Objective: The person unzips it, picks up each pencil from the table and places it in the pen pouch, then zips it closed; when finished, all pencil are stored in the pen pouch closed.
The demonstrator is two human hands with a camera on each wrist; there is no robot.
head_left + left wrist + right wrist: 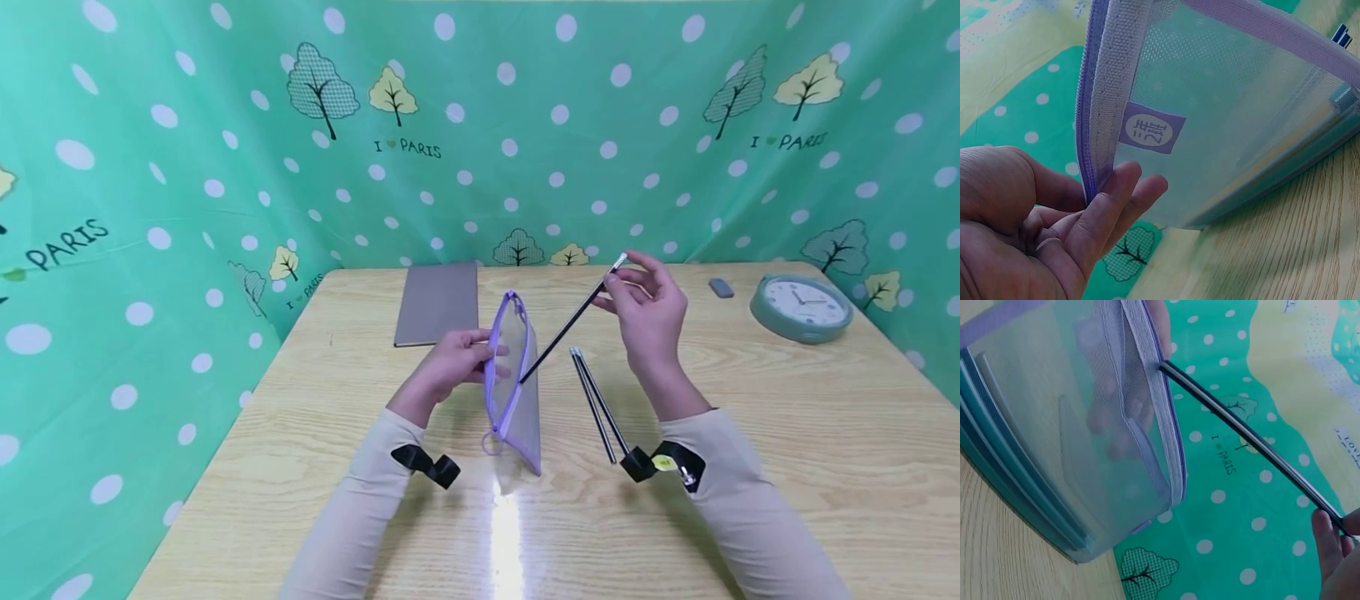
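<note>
My left hand (450, 364) pinches one zipped edge of a translucent mesh zip pouch (529, 417) with purple trim, which stands on its side with its mouth gaping. A label (1152, 128) shows on its mesh in the left wrist view. My right hand (654, 321) pinches a black pencil (567, 325) near its white-tipped upper end. The pencil slants down to the left, its lower end right at the pouch's open edge. Several long slim things (1016, 456) show through the mesh along the pouch's bottom. More black pencils (597, 406) lie on the table between my forearms.
A grey-brown notebook (438, 304) lies at the back left of the wooden table (787, 467). Towards the back right are a small grey-blue block (721, 288) and a round green clock (801, 308). A green dotted curtain (525, 125) hangs behind.
</note>
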